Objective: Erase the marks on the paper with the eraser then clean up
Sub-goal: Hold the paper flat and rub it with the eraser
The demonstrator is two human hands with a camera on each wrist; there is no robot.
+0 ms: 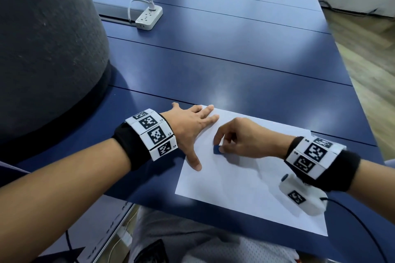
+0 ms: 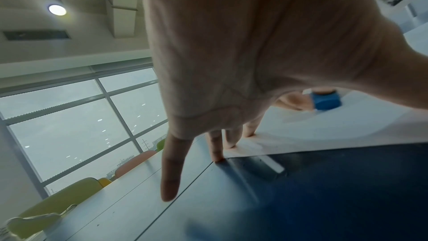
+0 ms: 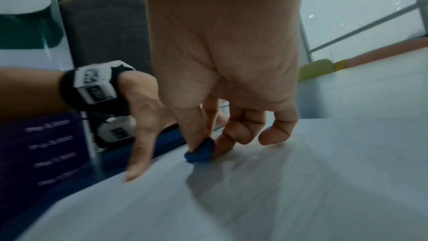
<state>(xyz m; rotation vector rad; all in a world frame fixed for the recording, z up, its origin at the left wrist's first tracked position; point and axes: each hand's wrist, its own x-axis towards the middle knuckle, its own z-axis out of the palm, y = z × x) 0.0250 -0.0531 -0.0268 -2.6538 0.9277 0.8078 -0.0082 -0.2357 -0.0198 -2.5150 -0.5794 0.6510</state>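
From the head view: one white rectangular sheet of paper (image 1: 252,181) lies at the near edge of the dark blue counter (image 1: 235,66), one small blue eraser (image 1: 217,150) sits on it, and one white power strip (image 1: 149,17) lies toward the far left corner. The left hand (image 1: 192,132) lies flat, fingers spread, on the paper's left edge. The right hand (image 1: 241,140) pinches the eraser just beside the left thumb.

Left wrist view: one blue eraser (image 2: 326,101), blocky, stands on the paper (image 2: 324,131) under fingertips of the other hand, beyond the spread left hand (image 2: 243,52).

Right wrist view: the right hand (image 3: 220,61) grips the eraser (image 3: 201,151) between thumb and forefinger, its rounded blue tip down on the paper (image 3: 277,190); no marks can be made out.
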